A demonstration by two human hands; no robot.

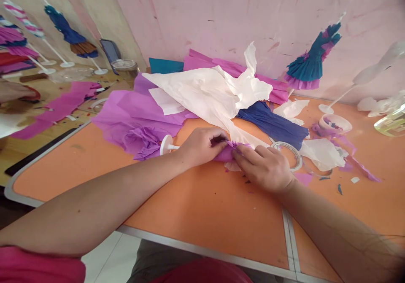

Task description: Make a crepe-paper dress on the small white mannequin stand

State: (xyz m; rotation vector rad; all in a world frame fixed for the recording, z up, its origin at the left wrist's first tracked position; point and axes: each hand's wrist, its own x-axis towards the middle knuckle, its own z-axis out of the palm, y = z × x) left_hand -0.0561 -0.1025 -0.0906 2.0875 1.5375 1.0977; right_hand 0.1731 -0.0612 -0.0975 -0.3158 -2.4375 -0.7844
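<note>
Near the middle of the orange table, my left hand (202, 146) and my right hand (264, 167) are both closed on a small form wrapped in purple crepe paper (225, 153). The form lies on its side, and its white stand (166, 144) sticks out to the left under my left wrist. My fingertips meet at a ruffled purple edge and hide much of the form. Just behind my hands lies crumpled white crepe paper (202, 91). A roll of tape (288, 154) rests right beside my right hand.
Purple crepe paper (139, 114) spreads at left, dark blue crepe paper (274, 122) at right. A teal paper dress on a stand (311, 63) is by the wall. A small bowl (335, 124) holds scraps. At far left, another person's hand (12, 91) holds scissors (31, 94).
</note>
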